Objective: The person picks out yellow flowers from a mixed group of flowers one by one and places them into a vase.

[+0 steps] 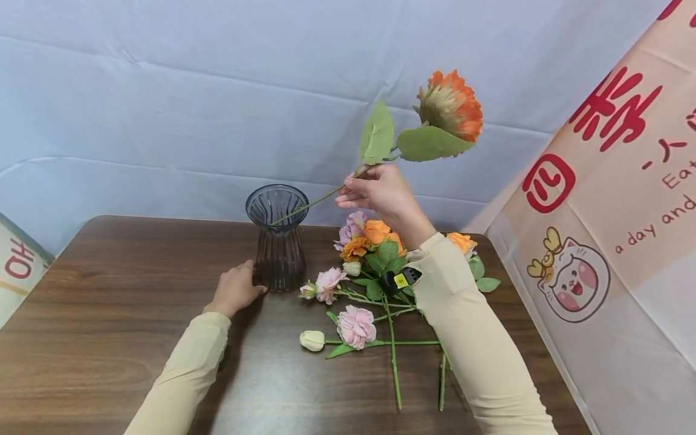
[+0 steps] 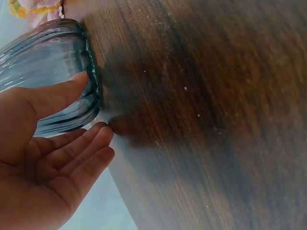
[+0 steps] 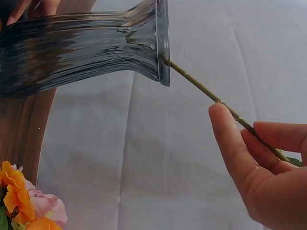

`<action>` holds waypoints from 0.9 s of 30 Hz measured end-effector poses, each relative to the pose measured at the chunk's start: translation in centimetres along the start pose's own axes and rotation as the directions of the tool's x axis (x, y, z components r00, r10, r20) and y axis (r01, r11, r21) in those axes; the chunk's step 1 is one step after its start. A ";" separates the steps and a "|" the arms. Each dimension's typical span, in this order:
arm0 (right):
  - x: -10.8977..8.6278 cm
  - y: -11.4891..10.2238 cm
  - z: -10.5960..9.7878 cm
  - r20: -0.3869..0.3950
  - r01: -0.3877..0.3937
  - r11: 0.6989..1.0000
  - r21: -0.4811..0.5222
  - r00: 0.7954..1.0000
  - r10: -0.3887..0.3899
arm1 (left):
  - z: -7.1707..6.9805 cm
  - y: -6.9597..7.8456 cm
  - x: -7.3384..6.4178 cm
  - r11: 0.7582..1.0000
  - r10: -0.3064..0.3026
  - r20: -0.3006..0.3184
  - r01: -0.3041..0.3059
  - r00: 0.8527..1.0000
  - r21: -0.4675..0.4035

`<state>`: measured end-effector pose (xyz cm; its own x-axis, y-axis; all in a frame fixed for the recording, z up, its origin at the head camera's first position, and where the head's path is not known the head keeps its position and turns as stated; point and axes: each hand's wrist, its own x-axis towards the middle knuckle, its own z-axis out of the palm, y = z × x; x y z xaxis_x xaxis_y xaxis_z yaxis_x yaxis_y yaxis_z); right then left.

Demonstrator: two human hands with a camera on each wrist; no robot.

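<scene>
Pale backdrop [image 1: 217, 109] (creased), brown table [image 1: 136, 290]

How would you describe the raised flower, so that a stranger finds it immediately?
On the brown table stands a dark glass vase. Above and to its right, the right hand holds the orange flower. Unlike the flowers lying on the table, it is lifted up, with its stem reaching into the vase mouth.

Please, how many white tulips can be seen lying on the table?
2: one white tulip left of the front pink flower, and another white tulip beside the orange blooms farther back. The right sleeve may hide more.
</scene>
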<state>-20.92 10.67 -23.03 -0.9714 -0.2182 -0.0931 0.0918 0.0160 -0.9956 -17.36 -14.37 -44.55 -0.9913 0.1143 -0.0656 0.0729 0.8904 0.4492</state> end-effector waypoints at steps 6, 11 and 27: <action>0.1 0.3 0.4 0.033 0.004 0.996 -0.093 0.999 -0.001 | 0.0 0.1 0.0 1.000 -0.004 0.000 0.004 1.000 0.000; 0.3 0.9 0.9 0.038 -0.003 0.992 -0.129 0.999 0.008 | -0.2 0.3 -0.3 1.000 0.001 -0.001 -0.001 1.000 0.000; 0.6 2.7 2.0 0.092 -0.037 0.980 -0.197 0.994 0.056 | -0.3 0.3 -0.3 1.000 0.019 -0.023 -0.019 1.000 0.006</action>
<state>-20.83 8.62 -25.78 -0.9405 -0.3060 -0.1477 0.0827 0.2155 -0.9730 -17.10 -14.27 -44.15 -0.9920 0.1209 -0.0369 0.0920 0.8906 0.4454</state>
